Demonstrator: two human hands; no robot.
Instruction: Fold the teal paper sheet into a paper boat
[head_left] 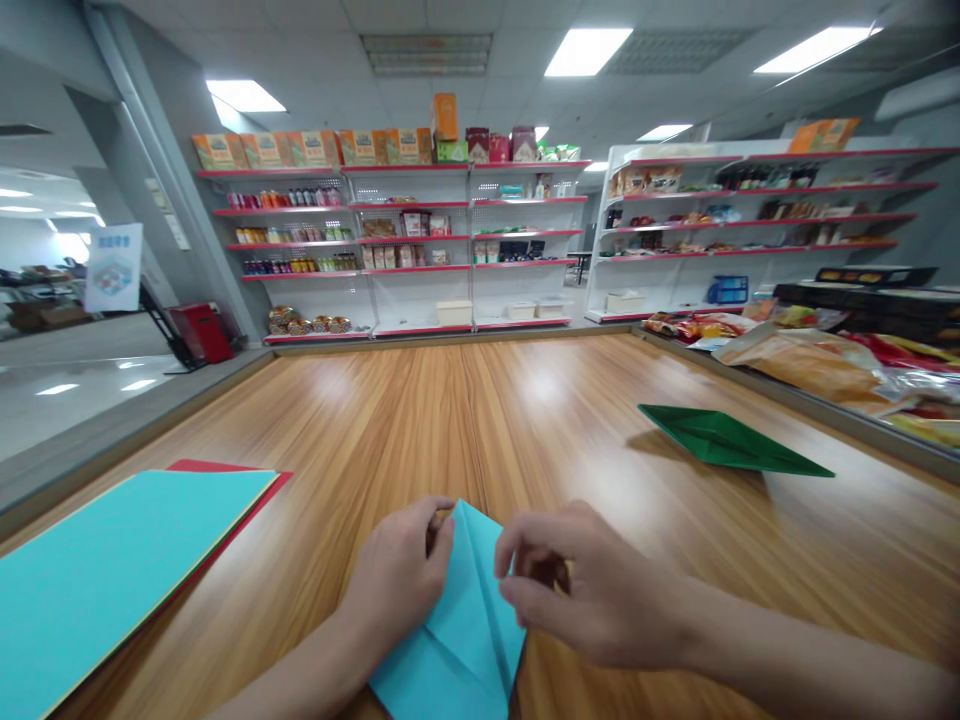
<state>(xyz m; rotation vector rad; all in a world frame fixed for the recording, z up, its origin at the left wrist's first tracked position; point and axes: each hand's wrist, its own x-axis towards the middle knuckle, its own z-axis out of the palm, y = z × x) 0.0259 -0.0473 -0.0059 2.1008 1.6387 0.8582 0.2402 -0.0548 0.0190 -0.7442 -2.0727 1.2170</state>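
Note:
A light-blue sheet of paper (469, 610), folded to a point at its far end with creases running along it, lies on the wooden table in front of me. My left hand (405, 560) is curled at its left edge, thumb and index finger closed on the paper near the tip. At the right edge, my right hand (562, 575) has its thumb and fingertips bent together on the paper's side; its other fingers are curled under. Farther off to the right rests a folded dark-green paper boat (731, 440).
A stack of coloured paper (142, 560), light blue on top with yellow and red edges below, lies at the left. The wooden table (450, 410) has a raised rim. Packaged snacks (817, 365) are heaped beyond its right side. Stocked shelves (409, 235) stand behind.

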